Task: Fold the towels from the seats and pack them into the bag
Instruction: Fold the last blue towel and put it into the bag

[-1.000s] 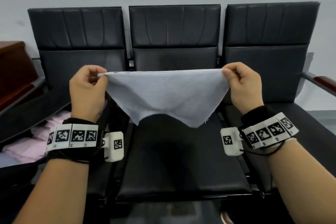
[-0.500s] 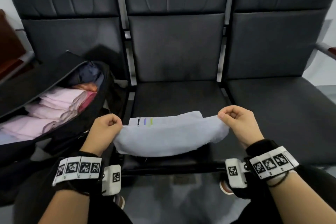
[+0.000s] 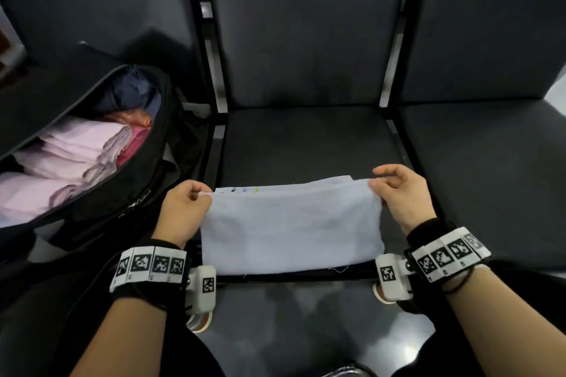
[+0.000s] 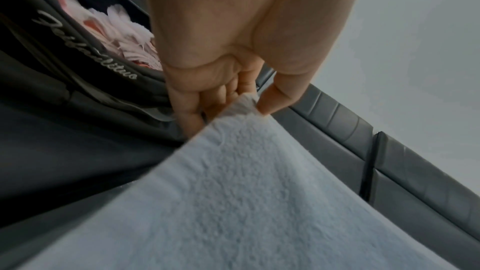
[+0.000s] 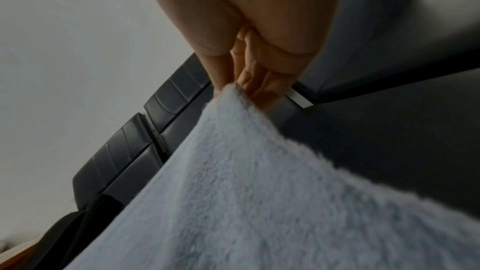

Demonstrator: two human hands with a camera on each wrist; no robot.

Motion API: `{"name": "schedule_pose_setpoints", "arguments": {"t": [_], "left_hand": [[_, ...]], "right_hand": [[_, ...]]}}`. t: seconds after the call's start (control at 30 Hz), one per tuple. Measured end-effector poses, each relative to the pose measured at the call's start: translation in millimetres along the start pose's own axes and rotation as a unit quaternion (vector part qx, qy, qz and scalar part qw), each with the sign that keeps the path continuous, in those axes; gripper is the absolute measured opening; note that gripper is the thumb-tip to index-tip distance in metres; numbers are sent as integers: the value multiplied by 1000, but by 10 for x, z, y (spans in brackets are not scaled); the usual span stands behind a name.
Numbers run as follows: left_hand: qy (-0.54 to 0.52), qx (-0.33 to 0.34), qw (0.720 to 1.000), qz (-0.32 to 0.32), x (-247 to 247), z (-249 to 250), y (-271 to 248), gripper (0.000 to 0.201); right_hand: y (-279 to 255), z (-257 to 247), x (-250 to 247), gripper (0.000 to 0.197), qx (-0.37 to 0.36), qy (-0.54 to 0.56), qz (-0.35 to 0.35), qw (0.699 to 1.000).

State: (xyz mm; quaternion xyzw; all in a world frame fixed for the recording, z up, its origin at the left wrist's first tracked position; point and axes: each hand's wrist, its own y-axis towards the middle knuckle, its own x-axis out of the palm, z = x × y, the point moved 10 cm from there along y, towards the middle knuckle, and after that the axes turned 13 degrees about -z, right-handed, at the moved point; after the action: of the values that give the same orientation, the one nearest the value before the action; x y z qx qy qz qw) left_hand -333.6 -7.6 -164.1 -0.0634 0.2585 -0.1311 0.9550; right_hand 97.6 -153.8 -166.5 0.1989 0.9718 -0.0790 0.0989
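Note:
A pale blue towel (image 3: 291,226) lies folded over on the front of the middle black seat (image 3: 306,144), its near edge at the seat's front lip. My left hand (image 3: 196,196) pinches its far left corner, and my right hand (image 3: 379,185) pinches its far right corner. The left wrist view shows thumb and fingers nipping the towel (image 4: 233,192) corner; the right wrist view shows the same on the towel (image 5: 259,192). The open black bag (image 3: 171,119) sits on the left seat, holding folded pink towels (image 3: 76,156).
The right seat (image 3: 490,177) is bare black cushion. Metal frame bars (image 3: 214,70) separate the seats. Dark cloth (image 3: 131,95) lies deep in the bag. Grey floor (image 3: 306,330) and a shoe tip (image 3: 199,320) show below the seat's front edge.
The towel hung stretched in the air between both hands a second ago. It has since been lowered onto the middle seat and folded over, with the top layer drawn farther back.

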Motion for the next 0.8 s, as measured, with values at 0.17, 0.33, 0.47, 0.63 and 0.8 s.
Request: {"name": "schedule_pose_setpoints", "arguments": {"t": [0.17,0.33,0.47,0.63,0.8], "left_hand": [[26,-17,999,-12,86,-68,299,17],[39,-38,998,-17,178,-180,559,18],[48,-73,996,-18,263,-345,605,22],[75,-113,989,-57,399,-558,388,32],[125,-126,982,-71,427,-617,152,18]], "right_hand": [[322,153,-10,21,23,-48,25,998],[581,300,1,20,39,-79,40,995],[641,452,28,15,70,-130,22,989],[320,731,-6,23,137,-188,-10,972],[36,695,201,13,144,-233,-51,960]]}}
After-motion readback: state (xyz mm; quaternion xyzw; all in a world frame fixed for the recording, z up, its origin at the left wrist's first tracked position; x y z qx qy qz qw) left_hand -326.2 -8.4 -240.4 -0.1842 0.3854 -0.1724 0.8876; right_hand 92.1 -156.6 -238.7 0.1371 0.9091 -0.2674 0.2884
